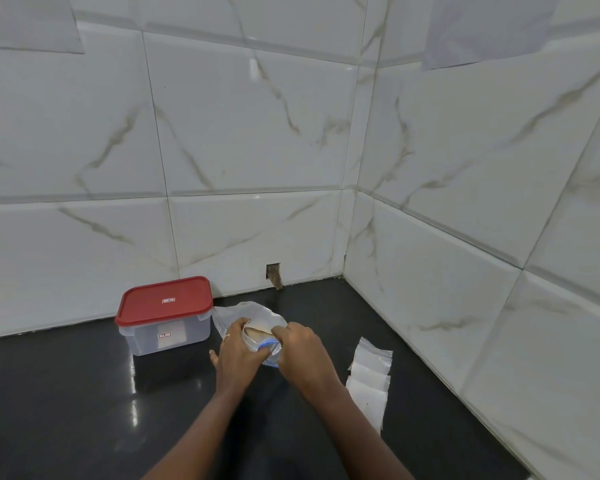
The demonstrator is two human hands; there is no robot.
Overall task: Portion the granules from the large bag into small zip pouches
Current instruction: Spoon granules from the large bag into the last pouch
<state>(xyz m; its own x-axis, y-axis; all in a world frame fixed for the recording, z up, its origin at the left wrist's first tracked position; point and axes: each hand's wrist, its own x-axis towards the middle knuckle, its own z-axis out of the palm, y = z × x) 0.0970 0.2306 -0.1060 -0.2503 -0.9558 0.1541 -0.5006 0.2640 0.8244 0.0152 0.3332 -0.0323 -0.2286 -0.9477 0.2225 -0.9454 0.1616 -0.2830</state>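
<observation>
The large clear bag [246, 315] lies on the black counter [84, 393] near the back wall, crumpled, with pale beige granules showing inside. A small zip pouch [262, 342] with a blue strip sits just in front of it between my hands. My left hand [236, 355] grips the pouch's left side, fingers curled over its mouth. On the pouch's right edge, my right hand [300, 348] pinches it. Filled small pouches [369, 379] lie in a row to the right.
A clear plastic box with a red lid [165, 315] stands at the left against the tiled wall. The white marble-look walls meet in a corner at the back right. A small hole in the tile [273, 273] sits behind the bag.
</observation>
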